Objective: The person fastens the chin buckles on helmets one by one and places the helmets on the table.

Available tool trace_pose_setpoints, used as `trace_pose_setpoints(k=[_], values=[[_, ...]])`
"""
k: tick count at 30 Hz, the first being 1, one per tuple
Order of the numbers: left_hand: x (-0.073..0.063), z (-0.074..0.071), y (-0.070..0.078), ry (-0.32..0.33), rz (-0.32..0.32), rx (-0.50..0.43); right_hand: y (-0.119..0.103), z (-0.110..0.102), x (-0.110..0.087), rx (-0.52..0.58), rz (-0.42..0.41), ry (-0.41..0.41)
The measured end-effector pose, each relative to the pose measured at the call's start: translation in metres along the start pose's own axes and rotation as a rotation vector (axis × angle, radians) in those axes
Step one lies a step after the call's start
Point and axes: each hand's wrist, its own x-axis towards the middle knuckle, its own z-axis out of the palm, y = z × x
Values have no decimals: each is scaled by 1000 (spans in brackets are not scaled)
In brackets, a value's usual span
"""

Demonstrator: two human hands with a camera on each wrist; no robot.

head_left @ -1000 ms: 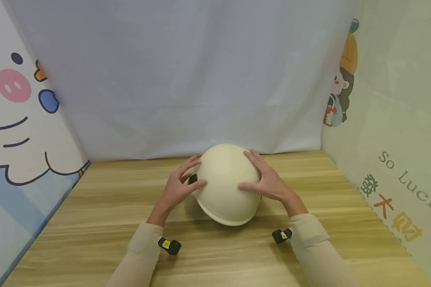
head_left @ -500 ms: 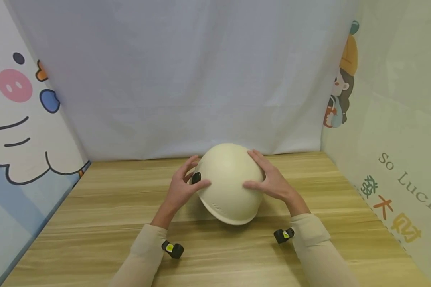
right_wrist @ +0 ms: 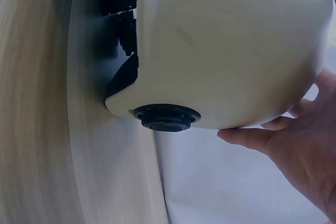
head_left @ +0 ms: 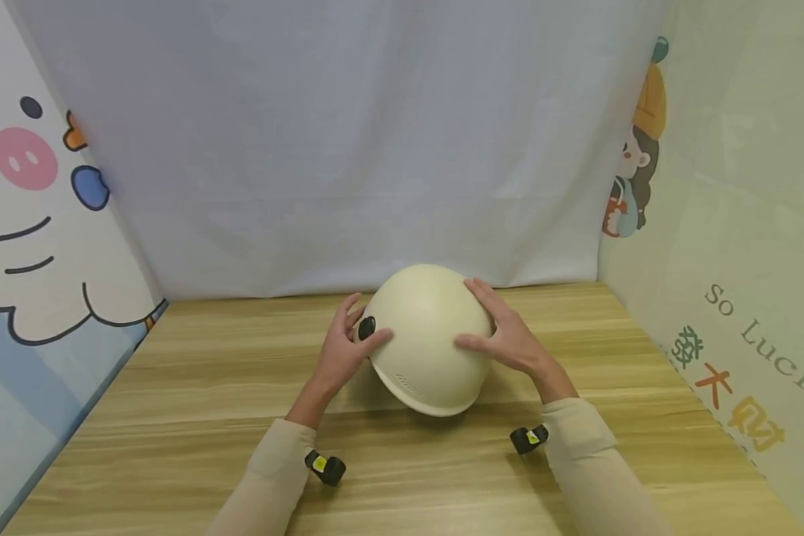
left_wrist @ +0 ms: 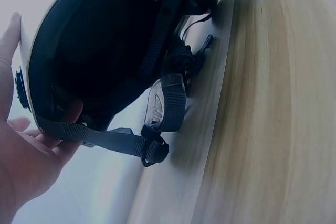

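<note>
A cream helmet (head_left: 429,335) sits tilted at the middle of the table, its left side raised. My left hand (head_left: 345,350) grips its left rim; the thumb lies on the shell beside a round black fitting (head_left: 366,327). In the left wrist view, fingers reach under the rim behind a dark strap (left_wrist: 105,137). The helmet's black inside (left_wrist: 100,40) shows there, with a strap pad (left_wrist: 170,103) hanging near the tabletop. My right hand (head_left: 509,339) holds the right side of the shell, thumb and fingers spread. Another black fitting (right_wrist: 167,117) shows below the shell in the right wrist view.
The wood-grain table (head_left: 228,372) reaches back to a pale hanging cloth (head_left: 348,149). Printed panels stand at both sides, a cartoon pig's snout (head_left: 24,158) on the left one and lettering (head_left: 717,380) on the right. Small black cameras (head_left: 325,467) sit at both wrists.
The helmet has turned and tilted slightly, its left side rising, so the left fitting and the vent slots near the front brim show more. Both hands have shifted slightly right with it.
</note>
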Motion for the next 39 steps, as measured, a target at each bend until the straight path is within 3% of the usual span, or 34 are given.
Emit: trace_pose_setpoints(k=[6, 11, 22, 32, 39], values=[[1, 1, 1, -3, 20, -40, 0, 0, 0, 5, 2, 5], [1, 2, 6, 38, 23, -49, 0, 1, 1, 16, -1, 7], [0, 1, 16, 86, 50, -9, -1, 5, 1, 64, 9, 19], [-3, -1, 12, -28, 96, -248, 4, 3, -2, 110, 28, 32], [-2, 3, 11, 14, 104, -362, 6, 3, -1, 169, 39, 27]])
